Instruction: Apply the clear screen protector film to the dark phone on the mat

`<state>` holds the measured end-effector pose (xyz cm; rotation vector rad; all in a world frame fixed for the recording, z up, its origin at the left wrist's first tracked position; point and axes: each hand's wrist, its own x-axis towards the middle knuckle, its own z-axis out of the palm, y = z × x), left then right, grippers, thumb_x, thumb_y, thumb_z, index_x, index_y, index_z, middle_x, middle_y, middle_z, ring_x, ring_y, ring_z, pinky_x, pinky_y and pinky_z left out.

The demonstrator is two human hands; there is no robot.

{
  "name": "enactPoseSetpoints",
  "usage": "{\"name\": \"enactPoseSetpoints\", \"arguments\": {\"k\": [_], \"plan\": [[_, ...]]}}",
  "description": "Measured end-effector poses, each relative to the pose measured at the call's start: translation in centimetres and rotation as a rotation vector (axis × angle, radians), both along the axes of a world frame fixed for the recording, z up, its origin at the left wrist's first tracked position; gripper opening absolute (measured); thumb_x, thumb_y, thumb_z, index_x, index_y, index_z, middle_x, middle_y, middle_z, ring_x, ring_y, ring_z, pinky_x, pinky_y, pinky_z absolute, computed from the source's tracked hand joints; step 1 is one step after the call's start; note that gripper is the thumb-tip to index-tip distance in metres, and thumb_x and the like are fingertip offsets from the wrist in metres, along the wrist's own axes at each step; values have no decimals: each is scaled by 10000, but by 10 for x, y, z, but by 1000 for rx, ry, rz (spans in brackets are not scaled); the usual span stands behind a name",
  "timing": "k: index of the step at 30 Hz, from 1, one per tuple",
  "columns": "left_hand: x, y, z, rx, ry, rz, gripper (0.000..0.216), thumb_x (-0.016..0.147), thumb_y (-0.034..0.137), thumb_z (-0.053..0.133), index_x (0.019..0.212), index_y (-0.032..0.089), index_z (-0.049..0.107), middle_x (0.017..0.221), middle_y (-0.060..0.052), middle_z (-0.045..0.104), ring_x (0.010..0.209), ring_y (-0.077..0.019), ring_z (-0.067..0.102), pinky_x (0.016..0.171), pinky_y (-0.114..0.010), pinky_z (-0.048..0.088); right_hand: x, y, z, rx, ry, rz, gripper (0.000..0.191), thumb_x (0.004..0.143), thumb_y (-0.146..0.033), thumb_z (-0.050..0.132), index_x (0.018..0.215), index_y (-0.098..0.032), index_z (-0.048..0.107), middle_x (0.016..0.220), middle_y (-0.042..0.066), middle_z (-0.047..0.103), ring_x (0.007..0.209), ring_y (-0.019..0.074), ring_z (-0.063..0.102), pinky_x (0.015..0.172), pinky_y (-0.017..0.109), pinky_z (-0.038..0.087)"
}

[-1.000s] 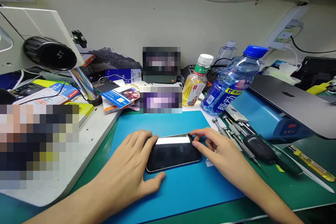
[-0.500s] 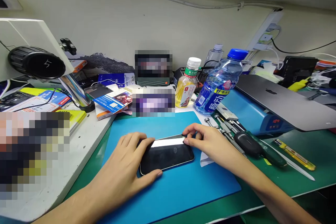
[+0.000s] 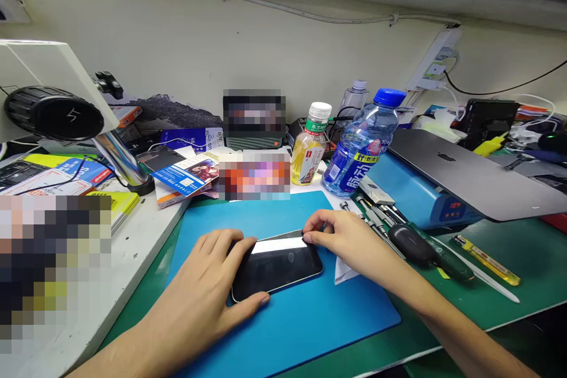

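A smartphone (image 3: 279, 271) with a dark, glossy screen lies on a blue mat (image 3: 328, 319); a bright white strip of reflection runs along its far side. My left hand (image 3: 212, 280) grips the phone's left end, thumb along the near edge and fingers over the far edge. At the far right corner, thumb and index finger of my right hand (image 3: 334, 236) pinch together on the phone's edge. Whether something thin is also between those fingertips cannot be made out. A piece of white paper (image 3: 344, 271) sticks out beneath my right wrist.
Screwdrivers (image 3: 376, 218), a black oval case (image 3: 411, 244) and a yellow-labelled tube (image 3: 487, 261) lie on the right. Behind stand a blue-capped bottle (image 3: 361, 147) and a yellow drink bottle (image 3: 309, 150). A laptop (image 3: 469, 168) rests on a blue device (image 3: 410, 195). A metal stand post (image 3: 119, 156) rises at left.
The camera view has shifted a little, so the whole scene sits slightly left and lower. Both hands keep their places on the phone, with no clear movement against it.
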<state>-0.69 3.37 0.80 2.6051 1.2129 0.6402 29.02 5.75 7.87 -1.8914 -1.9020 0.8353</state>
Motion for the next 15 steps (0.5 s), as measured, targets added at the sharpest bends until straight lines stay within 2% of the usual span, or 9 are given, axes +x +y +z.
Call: {"name": "enactPoseSetpoints", "arguments": {"k": [6,10,12,15], "plan": [[-3,0,-4,28,0,1,568,1060,639,728,1517,321,620,1427,-101,683,1251,-383,684,1030,-532,612,-1,0,0,2,-7,-19,123,926,-318,759,916,-241,855,798,17,800,782,234,719,738,338,477],[-6,2,-11,80,-18,-12,580,1054,659,722,1545,376,599,1392,-74,712,1212,-380,717,994,-528,627,0,-2,-4,-4,0,-13,93,963,-283,776,959,-217,842,863,19,814,846,219,747,815,346,535],[-9,4,-20,97,-36,-23,607,1040,667,730,1569,411,577,1397,-66,718,1212,-390,725,996,-543,629,0,-4,-5,-15,-8,1,115,1016,-307,778,1013,-199,818,950,26,820,904,214,761,892,381,585],[-16,9,-42,83,-59,-17,599,1028,638,744,1577,471,572,1430,-64,703,1239,-429,713,1026,-605,605,-1,-6,-3,-35,-39,22,240,1085,-419,756,1084,-180,780,1092,46,810,1024,228,775,987,466,633]]}}
